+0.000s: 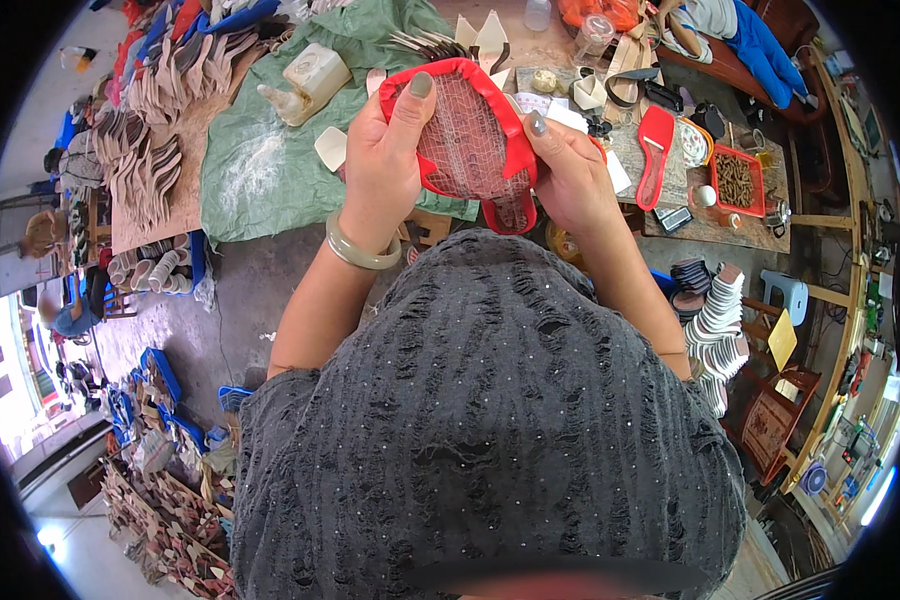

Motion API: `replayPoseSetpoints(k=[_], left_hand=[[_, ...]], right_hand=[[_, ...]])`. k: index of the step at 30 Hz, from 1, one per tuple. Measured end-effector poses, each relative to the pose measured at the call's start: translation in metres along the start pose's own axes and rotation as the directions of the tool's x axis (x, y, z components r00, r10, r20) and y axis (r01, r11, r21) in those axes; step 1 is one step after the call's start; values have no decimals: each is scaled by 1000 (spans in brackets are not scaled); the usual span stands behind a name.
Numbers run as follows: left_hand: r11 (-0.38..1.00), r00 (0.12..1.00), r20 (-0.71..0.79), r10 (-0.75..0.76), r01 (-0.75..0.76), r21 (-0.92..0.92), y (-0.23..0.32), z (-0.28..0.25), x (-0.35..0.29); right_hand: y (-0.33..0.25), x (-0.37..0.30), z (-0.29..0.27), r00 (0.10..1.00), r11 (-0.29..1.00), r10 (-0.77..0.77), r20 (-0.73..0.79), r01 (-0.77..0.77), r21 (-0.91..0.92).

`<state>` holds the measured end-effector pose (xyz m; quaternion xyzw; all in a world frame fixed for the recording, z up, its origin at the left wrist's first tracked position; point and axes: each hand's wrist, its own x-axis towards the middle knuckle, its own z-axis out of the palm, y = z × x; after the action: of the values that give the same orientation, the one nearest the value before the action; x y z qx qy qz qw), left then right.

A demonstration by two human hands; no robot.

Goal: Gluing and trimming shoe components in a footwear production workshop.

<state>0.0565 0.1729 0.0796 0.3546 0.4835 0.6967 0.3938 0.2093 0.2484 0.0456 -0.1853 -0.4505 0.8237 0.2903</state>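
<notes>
Above the near edge of the worktable I hold up a red-edged shoe insole point(467, 130) with both hands. Its shiny red border is folded over a brownish, mesh-like middle, and the narrow end points down toward me. My left hand point(382, 175) grips the left edge, thumb on top; a pale bangle circles that wrist. On the opposite edge, my right hand point(570, 172) pinches the red border between thumb and fingers. Both hands' fingers are mostly hidden behind the piece. Another red insole point(654, 150) lies on the table to the right.
Green cloth point(235, 195) with white powder covers the table's left part, bearing a whitish container point(315, 82). Stacked beige insoles point(140, 170) stand farther left. A red basket point(763, 204) of small brown pieces sits right. Stacked soles point(720, 320) and a pale-blue stool point(786, 290) are below.
</notes>
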Motion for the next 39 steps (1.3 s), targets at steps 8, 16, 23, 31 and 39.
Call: replayPoseSetpoints(k=[8,16,23,31,39], left_hand=[[996,999,-38,29,-26,80,-1,-3,-2],[998,998,-10,-59,59,4,-14,-10,-3],[998,975,213,61,-61,-7,-40,-29,-15],[961,949,161,-273,259,100,-60,-23,-43],[839,833,164,-528,482,254,-105,-41,-57]], right_hand=[[12,0,8,880,505,-460,121,371,-779],[11,-8,-2,985,927,-48,167,106,-359],[23,-17,-8,992,897,-112,65,129,-422],[61,-16,-28,999,953,29,40,-16,-302],[101,-17,-59,990,960,127,-63,-139,-241]])
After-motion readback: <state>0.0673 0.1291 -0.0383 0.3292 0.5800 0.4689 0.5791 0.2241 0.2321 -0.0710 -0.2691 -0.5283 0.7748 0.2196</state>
